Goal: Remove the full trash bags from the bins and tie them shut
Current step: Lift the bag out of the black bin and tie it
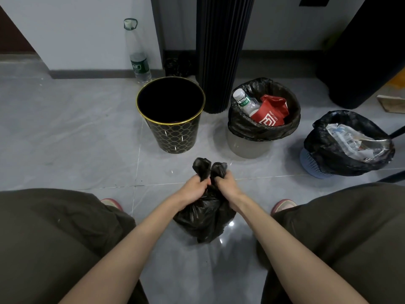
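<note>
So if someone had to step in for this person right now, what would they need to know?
Left hand: grips one twisted ear of the black bag, which sits on the floor between the feet.
Right hand: grips the other ear.
Done: this bag is out, likely from the black-and-gold bin, which shows no liner over its rim.
Left: no finished knot shows, so tie the ears. Then lift out and tie the second bag in the clear bin and the third bag in the blue basket. Both are full and open.

Olive-brown trousers [54,238], pink-toed shoes [285,205], bare forearms [140,235].
</note>
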